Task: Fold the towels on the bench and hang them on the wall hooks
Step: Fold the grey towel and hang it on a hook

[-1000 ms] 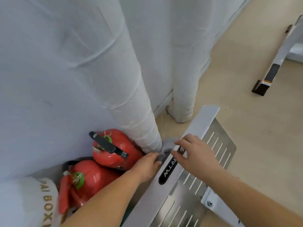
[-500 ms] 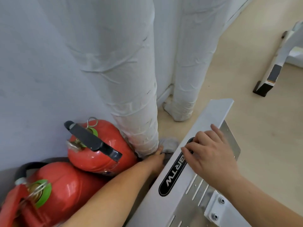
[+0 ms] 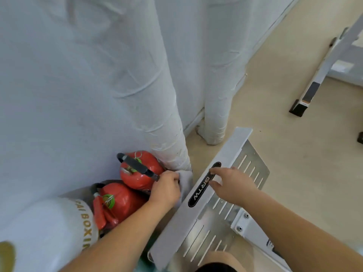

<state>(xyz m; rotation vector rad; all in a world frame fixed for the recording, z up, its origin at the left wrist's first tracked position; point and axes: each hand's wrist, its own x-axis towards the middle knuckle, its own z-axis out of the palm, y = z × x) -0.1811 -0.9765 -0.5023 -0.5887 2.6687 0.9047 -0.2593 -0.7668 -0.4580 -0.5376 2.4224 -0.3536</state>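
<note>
Bare along both forearms. Bare at left hand and right hand too. Clad in a dark garment lower down.

The left hand now grips the grey towel, pulled away from the pipe; the right hand now spreads its fingers over the black label.

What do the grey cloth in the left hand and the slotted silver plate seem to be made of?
The grey cloth looks like soft matte fabric, perhaps terry: it bunches where the left hand grips it. The slotted plate looks like bare metal, steel or aluminium perhaps: dull silver sheen, clean cut slots.
</note>
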